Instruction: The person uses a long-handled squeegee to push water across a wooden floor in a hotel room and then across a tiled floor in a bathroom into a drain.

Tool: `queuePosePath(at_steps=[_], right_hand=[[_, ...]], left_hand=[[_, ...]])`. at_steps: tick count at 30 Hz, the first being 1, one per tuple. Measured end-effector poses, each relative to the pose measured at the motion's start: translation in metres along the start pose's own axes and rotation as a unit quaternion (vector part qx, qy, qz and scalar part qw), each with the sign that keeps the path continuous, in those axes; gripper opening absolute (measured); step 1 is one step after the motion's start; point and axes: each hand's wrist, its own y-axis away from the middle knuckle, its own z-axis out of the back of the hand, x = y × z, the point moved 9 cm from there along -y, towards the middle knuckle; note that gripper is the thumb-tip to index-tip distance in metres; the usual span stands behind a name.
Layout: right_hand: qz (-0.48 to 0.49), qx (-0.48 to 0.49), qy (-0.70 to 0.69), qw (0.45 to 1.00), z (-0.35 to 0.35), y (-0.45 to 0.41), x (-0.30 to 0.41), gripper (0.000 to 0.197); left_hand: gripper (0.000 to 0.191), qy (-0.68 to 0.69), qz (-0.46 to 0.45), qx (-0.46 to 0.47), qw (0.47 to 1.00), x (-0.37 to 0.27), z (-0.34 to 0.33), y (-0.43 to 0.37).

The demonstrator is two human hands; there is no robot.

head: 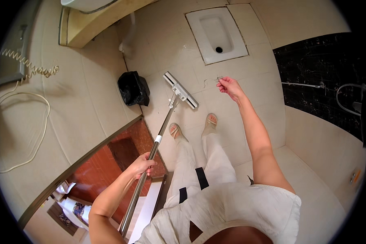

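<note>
My left hand (pixel 142 166) is wrapped around the metal pole (pixel 162 129) of a flat sponge mop. The pole slants from beside my body to the white and grey mop head (pixel 180 90), which is on the pale tiled floor ahead of my sandalled feet. Out in front to the right, my right hand (pixel 229 87) pinches a small, thin tangle, apparently hair (pixel 218 78), between thumb and fingers. A curved dark strand (pixel 205 83) shows just left of that hand; I cannot tell whether it hangs from the tangle or lies on the floor.
A bin lined with a black bag (pixel 133 88) stands against the left wall, near the mop head. Farther ahead a white squat toilet (pixel 216 35) is set into the floor. A doorway to a red tiled floor (pixel 93 167) opens at lower left. Coiled cord (pixel 33 65) hangs left.
</note>
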Motion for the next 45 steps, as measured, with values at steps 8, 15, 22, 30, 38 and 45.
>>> queuePosePath(at_steps=[8, 15, 22, 30, 38, 45], right_hand=[[-0.056, 0.010, 0.013, 0.998, 0.024, 0.054, -0.032, 0.010], [-0.186, 0.147, -0.083, 0.968, -0.100, 0.100, -0.133, 0.010], [-0.241, 0.241, -0.115, 0.933, -0.228, 0.125, -0.159, 0.011], [-0.143, 0.200, -0.038, 0.969, -0.169, 0.125, -0.066, 0.012], [0.003, 0.050, 0.087, 0.995, -0.083, 0.137, 0.034, 0.012], [0.114, 0.059, 0.125, 0.984, -0.124, 0.195, 0.136, 0.011]], left_hand=[[0.036, 0.004, 0.111, 0.031, 0.993, -0.003, -0.027, 0.090], [0.042, -0.013, 0.105, -0.115, 0.988, 0.001, -0.046, 0.272], [0.056, -0.215, 0.063, -0.150, 0.963, -0.001, -0.038, 0.341], [0.059, -0.319, 0.037, -0.123, 0.939, -0.085, -0.077, 0.358], [0.054, -0.602, 0.023, -0.183, 0.777, -0.185, -0.022, 0.380], [0.033, -0.796, -0.095, -0.491, 0.341, -0.266, 0.084, 0.342]])
